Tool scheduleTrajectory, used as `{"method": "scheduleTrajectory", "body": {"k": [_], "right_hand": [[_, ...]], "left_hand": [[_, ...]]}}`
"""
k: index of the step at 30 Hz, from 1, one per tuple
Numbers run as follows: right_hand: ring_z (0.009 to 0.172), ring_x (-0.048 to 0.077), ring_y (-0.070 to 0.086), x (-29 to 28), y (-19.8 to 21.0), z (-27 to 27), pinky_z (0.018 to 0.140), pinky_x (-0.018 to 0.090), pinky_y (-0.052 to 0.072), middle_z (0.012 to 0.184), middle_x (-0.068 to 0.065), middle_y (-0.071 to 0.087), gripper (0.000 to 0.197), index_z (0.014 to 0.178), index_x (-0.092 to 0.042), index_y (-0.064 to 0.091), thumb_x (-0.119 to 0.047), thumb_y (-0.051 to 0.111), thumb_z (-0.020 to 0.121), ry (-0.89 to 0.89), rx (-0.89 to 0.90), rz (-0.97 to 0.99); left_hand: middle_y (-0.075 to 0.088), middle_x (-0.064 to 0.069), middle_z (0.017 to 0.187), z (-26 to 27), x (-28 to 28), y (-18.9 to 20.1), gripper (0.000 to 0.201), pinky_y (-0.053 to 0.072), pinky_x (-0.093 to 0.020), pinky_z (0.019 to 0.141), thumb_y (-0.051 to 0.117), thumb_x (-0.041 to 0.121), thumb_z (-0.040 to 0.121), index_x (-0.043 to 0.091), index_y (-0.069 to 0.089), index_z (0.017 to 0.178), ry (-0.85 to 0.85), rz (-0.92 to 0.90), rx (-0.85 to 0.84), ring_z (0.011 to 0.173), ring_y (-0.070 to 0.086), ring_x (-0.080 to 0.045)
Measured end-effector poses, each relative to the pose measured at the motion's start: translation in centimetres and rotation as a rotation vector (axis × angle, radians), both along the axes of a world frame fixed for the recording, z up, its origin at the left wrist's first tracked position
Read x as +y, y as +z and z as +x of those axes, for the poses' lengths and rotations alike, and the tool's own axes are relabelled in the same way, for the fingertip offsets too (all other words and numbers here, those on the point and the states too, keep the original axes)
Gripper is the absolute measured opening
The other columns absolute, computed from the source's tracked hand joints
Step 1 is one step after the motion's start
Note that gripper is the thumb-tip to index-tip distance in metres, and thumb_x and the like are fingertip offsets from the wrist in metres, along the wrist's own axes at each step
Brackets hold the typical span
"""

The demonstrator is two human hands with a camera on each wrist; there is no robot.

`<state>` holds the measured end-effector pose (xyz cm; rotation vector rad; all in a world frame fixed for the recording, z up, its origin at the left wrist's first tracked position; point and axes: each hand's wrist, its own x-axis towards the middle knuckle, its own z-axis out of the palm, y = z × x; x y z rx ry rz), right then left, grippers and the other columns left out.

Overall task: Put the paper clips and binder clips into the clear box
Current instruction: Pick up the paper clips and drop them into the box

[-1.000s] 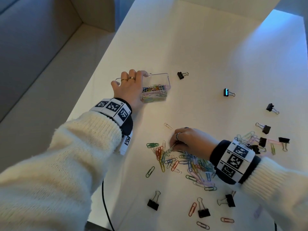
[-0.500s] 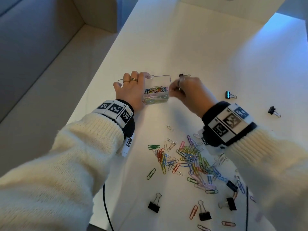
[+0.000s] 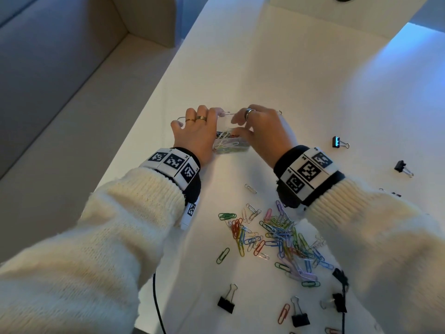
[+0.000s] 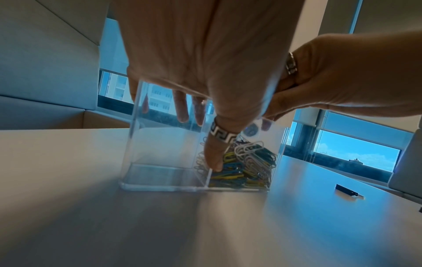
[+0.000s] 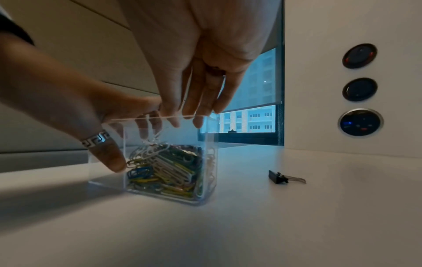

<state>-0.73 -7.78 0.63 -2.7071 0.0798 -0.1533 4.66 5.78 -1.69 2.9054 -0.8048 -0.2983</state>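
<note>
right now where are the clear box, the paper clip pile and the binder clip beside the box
clear box (image 4: 164, 150): left wrist view, empty compartment's front wall
paper clip pile (image 3: 281, 239): head view, heap's middle
binder clip (image 5: 277, 178): right wrist view, black body

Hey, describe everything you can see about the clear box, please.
The clear box is rectangular, of transparent, hard-looking plastic, open at the top, and stands upright on the white table. A clear partition splits it in two: the person's right compartment holds a heap of coloured and white paper clips, the left one looks empty. The left hand grips it, thumb on the near wall, fingers over the far one. The right hand hangs its fingertips at the open rim above the clips.
</note>
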Motion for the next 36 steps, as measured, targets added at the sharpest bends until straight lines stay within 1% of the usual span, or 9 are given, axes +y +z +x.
{"method": "scheduleTrajectory", "body": {"k": [3,6,11,15,17,21,24,32,36], "right_hand": [[0.093,0.021,0.06,-0.4,-0.3,-0.6,0.099,0.033,0.02,0.098,-0.001,0.066,0.036,0.099,-0.018,0.067,-0.045,0.044,0.092,0.102,0.068,-0.278],[0.108,0.018,0.053,-0.1,-0.8,-1.0,0.104,0.04,0.013,0.109,-0.005,0.061,0.046,0.114,-0.024,0.062,-0.054,0.037,0.089,0.165,0.195,-0.321],[0.115,0.023,0.047,0.5,-0.8,-1.2,0.103,0.041,0.018,0.12,0.0,0.052,0.035,0.12,-0.021,0.055,-0.037,0.051,0.089,0.106,0.063,-0.27],[0.125,0.025,0.035,0.8,-0.9,-1.6,0.105,0.047,0.017,0.13,0.001,0.043,0.042,0.128,-0.019,0.05,-0.039,0.047,0.091,0.186,0.15,-0.404],[0.125,0.026,0.033,0.5,-0.9,-1.8,0.104,0.048,0.018,0.13,0.002,0.043,0.039,0.126,-0.016,0.052,-0.034,0.045,0.093,0.158,0.148,-0.414],[0.122,0.026,0.036,0.8,-0.7,-1.6,0.1,0.047,0.022,0.131,0.0,0.043,0.041,0.134,-0.027,0.04,-0.026,0.043,0.093,0.186,0.104,-0.387],[0.118,0.027,0.036,1.5,-0.8,-0.8,0.096,0.047,0.025,0.123,0.003,0.045,0.04,0.131,-0.024,0.04,-0.019,0.041,0.091,0.212,0.114,-0.434],[0.119,0.026,0.034,0.8,-1.4,-1.3,0.097,0.046,0.024,0.12,0.005,0.044,0.035,0.126,-0.017,0.05,-0.026,0.041,0.093,0.166,0.128,-0.445],[0.106,0.026,0.048,-0.4,-0.6,-3.0,0.092,0.042,0.035,0.11,0.005,0.053,0.028,0.111,-0.014,0.056,-0.032,0.048,0.091,0.001,-0.093,-0.184]], "left_hand": [[0.033,-0.005,0.127,0.0,0.0,0.0,0.072,0.028,-0.041,0.091,0.062,0.018,0.079,0.025,0.021,0.138,-0.002,-0.008,0.005,0.118,0.03,-0.024],[0.032,-0.005,0.128,0.0,0.1,0.0,0.072,0.028,-0.042,0.092,0.062,0.024,0.08,0.025,0.02,0.138,0.004,-0.016,0.016,0.12,0.029,-0.024],[0.031,-0.005,0.13,-0.1,-0.1,0.1,0.075,0.028,-0.042,0.094,0.063,0.021,0.079,0.023,0.019,0.139,0.011,0.013,0.011,0.121,0.029,-0.025],[0.031,-0.005,0.129,-0.2,-0.1,0.2,0.072,0.027,-0.042,0.093,0.063,0.027,0.08,0.024,0.021,0.138,0.017,-0.018,0.032,0.121,0.028,-0.025],[0.031,-0.005,0.128,-0.2,-0.1,0.3,0.071,0.026,-0.042,0.093,0.062,0.025,0.079,0.024,0.021,0.138,0.018,-0.028,0.037,0.121,0.027,-0.025],[0.03,-0.005,0.129,-0.1,-0.1,0.3,0.074,0.026,-0.042,0.094,0.064,0.024,0.078,0.025,0.02,0.138,0.02,-0.02,0.035,0.122,0.026,-0.024],[0.03,-0.005,0.129,-0.2,-0.2,0.2,0.074,0.026,-0.041,0.093,0.064,0.026,0.078,0.024,0.02,0.138,0.02,-0.021,0.042,0.121,0.026,-0.025],[0.032,-0.005,0.128,-0.1,-0.1,0.0,0.073,0.028,-0.043,0.091,0.065,0.028,0.079,0.025,0.022,0.137,0.023,-0.026,0.015,0.12,0.028,-0.025],[0.032,-0.006,0.128,0.0,-0.2,0.0,0.074,0.028,-0.042,0.091,0.065,0.022,0.078,0.024,0.021,0.138,0.011,-0.018,0.015,0.12,0.029,-0.025]]}}
